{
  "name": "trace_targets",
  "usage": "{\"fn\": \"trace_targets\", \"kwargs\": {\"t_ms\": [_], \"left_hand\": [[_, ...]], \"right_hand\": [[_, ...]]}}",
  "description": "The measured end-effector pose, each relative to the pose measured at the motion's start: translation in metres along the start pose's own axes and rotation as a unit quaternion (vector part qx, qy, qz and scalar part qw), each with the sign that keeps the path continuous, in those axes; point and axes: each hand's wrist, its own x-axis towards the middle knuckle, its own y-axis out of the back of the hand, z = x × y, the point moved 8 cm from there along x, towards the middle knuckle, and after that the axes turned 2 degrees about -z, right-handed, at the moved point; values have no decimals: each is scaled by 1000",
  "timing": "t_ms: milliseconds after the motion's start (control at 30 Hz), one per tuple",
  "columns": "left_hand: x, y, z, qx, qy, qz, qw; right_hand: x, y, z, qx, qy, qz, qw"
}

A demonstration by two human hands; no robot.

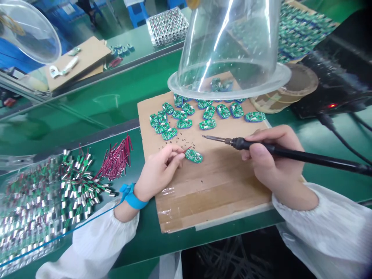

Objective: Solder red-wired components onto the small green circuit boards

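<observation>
My right hand (273,155) is closed round the black handle of a soldering iron (247,144), whose metal tip points left above the cardboard. In a pinch, my left hand (162,166) has a thin red wire (188,148) at the edge of a small green circuit board (193,155). That board lies on the cardboard sheet (186,205), and the iron's tip is apart from it, up and to the right. Whether the wire is joined to the board cannot be made out. Behind it lie several similar boards (207,124).
A clear plastic funnel hood (226,50) hangs over the back of the cardboard. Left lie a bundle of red wires (116,159) and small metal parts with green and red leads (78,190). A round tub (286,91) stands right, near a black box with a red light (331,105).
</observation>
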Motion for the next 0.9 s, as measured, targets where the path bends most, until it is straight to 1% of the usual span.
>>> {"fn": "trace_targets", "kwargs": {"t_ms": [133, 233, 300, 433, 533, 633, 700, 800, 867, 900], "left_hand": [[-1, -1, 4, 22, -20, -13, 999], [-2, -2, 9, 38, -46, -13, 998], [-2, -2, 11, 41, -48, -11, 998], [0, 4, 8, 49, -15, 33, 998], [1, 7, 10, 43, -26, 59, 997], [1, 6, 12, 32, -39, 56, 997], [1, 5, 13, 26, -45, 51, 997], [1, 6, 12, 9, -49, 54, 997], [-1, 9, 12, -5, -52, 70, 996], [-2, 12, 12, -10, -56, 88, 995]], "right_hand": [[0, 0, 0, 47, -5, 6, 999], [0, -2, 1, 49, -16, -15, 999], [-1, -4, 1, 38, -18, -32, 999], [-1, -9, 1, 15, -23, -54, 998], [2, -16, 3, 0, -35, -82, 996], [5, -19, 2, -44, -14, -95, 994], [7, -19, 1, -62, -4, -92, 994], [8, -14, 2, -59, -12, -63, 996], [6, -13, 5, -52, -23, -60, 997], [4, -14, 6, -48, -30, -75, 996]]}}
